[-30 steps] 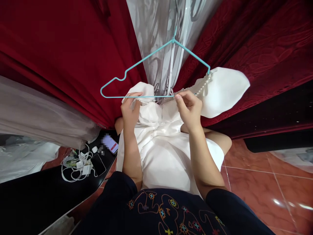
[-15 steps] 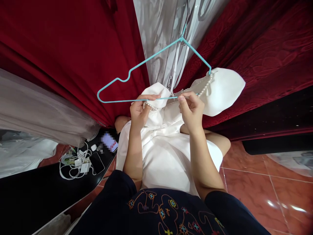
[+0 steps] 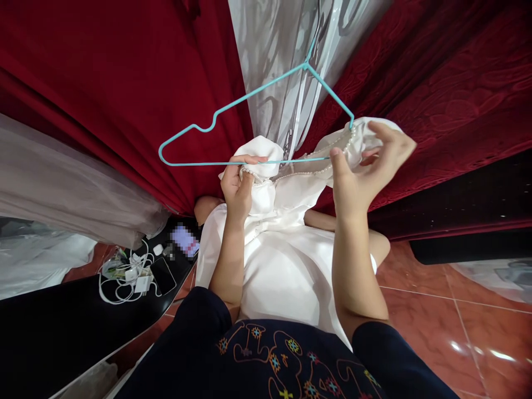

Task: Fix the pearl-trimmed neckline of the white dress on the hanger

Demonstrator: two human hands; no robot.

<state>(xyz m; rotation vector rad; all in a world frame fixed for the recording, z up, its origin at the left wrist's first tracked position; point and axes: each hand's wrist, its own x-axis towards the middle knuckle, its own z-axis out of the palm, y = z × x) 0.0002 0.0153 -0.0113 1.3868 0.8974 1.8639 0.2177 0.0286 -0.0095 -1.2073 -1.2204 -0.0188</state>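
A white dress with pearl-trimmed neckline and puffed sleeves spreads over my lap. The light-blue hanger reaches upward from it, its right end at the pearl edge of the right sleeve. The left sleeve lies outside the hanger, below its bottom bar. My left hand is closed on that bar and the pearl-edged cloth beside it. At the right sleeve, my right hand has thumb and fingers spread wide, the thumb close to the bar's right part and the fingers against the sleeve fabric.
A black bench at left carries white cables, a dark phone and a lit phone. Red drapes and sheer white fabric hang ahead. Reddish floor tiles show at right.
My right hand has left its pinch on the hanger's bottom bar and moved right to the sleeve, fingers spreading. The hanger has shifted slightly left; my left hand keeps its grip.
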